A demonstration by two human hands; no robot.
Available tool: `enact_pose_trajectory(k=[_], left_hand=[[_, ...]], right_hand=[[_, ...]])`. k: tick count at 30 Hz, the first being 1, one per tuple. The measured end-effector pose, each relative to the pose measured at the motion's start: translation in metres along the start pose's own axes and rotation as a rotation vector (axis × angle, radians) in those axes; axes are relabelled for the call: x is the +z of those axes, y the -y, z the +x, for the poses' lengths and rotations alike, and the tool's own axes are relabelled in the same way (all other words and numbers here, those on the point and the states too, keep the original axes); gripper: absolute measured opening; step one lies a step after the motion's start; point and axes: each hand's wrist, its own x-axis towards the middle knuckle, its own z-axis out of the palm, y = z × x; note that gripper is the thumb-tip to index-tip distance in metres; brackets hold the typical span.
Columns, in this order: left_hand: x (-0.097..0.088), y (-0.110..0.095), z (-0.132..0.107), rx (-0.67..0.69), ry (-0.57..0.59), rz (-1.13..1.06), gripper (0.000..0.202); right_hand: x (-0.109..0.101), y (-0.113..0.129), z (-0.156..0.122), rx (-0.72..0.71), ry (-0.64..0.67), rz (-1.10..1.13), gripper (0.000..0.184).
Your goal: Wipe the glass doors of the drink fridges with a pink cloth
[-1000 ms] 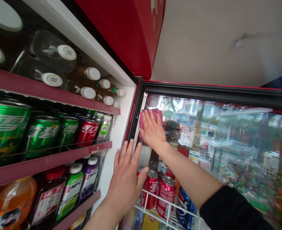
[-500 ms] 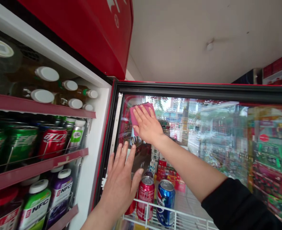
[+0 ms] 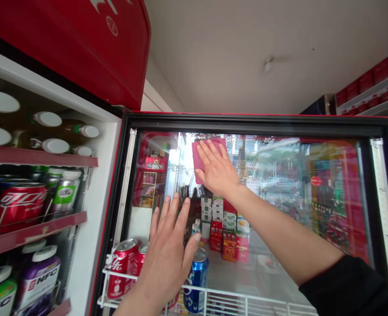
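Note:
My right hand (image 3: 220,170) presses a folded pink cloth (image 3: 198,164) flat against the upper left part of a glass door (image 3: 279,224), fingers stretched over it. Lower down and to the left, my left hand (image 3: 168,248) is raised in front of the same pane with its fingers spread. It holds nothing; whether it touches the glass I cannot tell. Behind it, in a white wire rack (image 3: 226,295) on the door, stand a red can (image 3: 123,270) and a blue can (image 3: 197,278), partly covered by the hand.
At left is the open fridge, its shelves holding juice bottles (image 3: 38,281), a red cola can (image 3: 20,206) and white-capped bottles (image 3: 48,119). The door's black frame (image 3: 246,119) runs across the view. Shelves of red goods (image 3: 371,87) stand at far right. Reflections cover the glass.
My right hand has slid the pink cloth to the right along the glass. My left hand stays spread before the door. The view has turned right, showing more of the door.

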Motion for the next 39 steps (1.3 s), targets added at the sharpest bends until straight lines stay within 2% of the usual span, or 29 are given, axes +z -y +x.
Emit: enact_pose_trajectory(k=[10, 18, 25, 34, 39], left_hand=[[0.022, -0.065, 0.021, 0.058, 0.007, -0.087, 0.084], [0.040, -0.101, 0.030, 0.085, 0.026, -0.124, 0.083], [0.051, -0.131, 0.038, 0.106, 0.030, -0.170, 0.083], [0.070, -0.168, 0.040, 0.122, 0.068, -0.269, 0.085], [0.072, -0.181, 0.037, 0.125, 0.090, -0.289, 0.085]], right_hand=[[-0.033, -0.090, -0.060, 0.107, 0.026, -0.086, 0.078], [-0.057, -0.156, -0.109, 0.139, 0.054, -0.104, 0.082], [-0.076, -0.218, -0.165, 0.207, 0.060, -0.161, 0.084], [-0.094, -0.263, -0.230, 0.342, 0.059, -0.223, 0.085], [-0.095, -0.276, -0.276, 0.438, 0.043, -0.262, 0.084]])
